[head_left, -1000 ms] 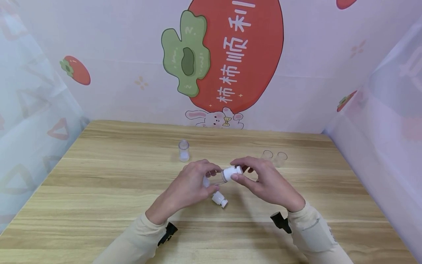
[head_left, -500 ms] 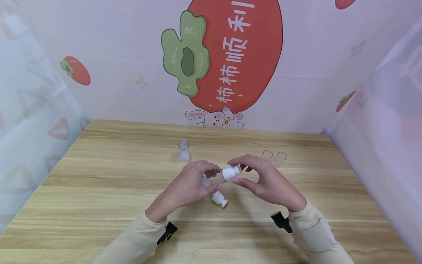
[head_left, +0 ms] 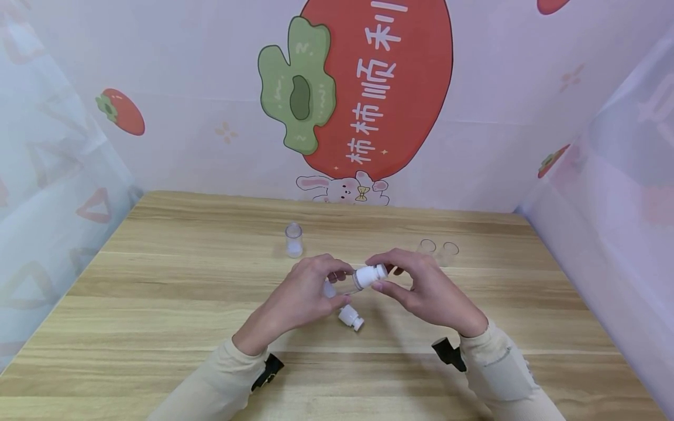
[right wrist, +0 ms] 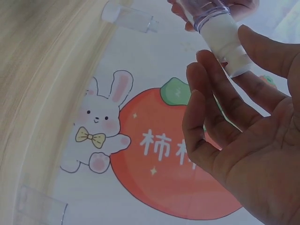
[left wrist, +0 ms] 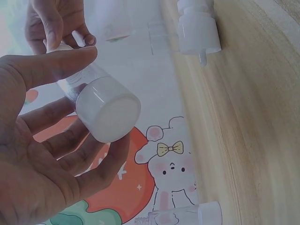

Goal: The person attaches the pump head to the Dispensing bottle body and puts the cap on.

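Observation:
A small clear bottle with a milky base (left wrist: 110,110) is gripped by my left hand (head_left: 308,289), thumb on one side and fingers on the other. The bottle is tilted, its white pump top (head_left: 371,275) pointing right. My right hand (head_left: 429,292) pinches this top between thumb (right wrist: 262,49) and fingertips. In the left wrist view the far end of the bottle is partly behind the left thumb. Below the hands, a second white pump top (head_left: 350,317) lies on the table, its short stem showing in the left wrist view.
Another clear bottle (head_left: 293,241) stands uncapped behind the left hand. Two clear round-rimmed covers (head_left: 427,246) stand at the back right, beyond the right hand. A printed cloth (head_left: 184,146) hangs along the back of the wooden table (head_left: 158,292).
My right fingers loosen a little around the white pump top, then draw in on it again with the thumb slightly lower. The left hand and bottle stay almost in place.

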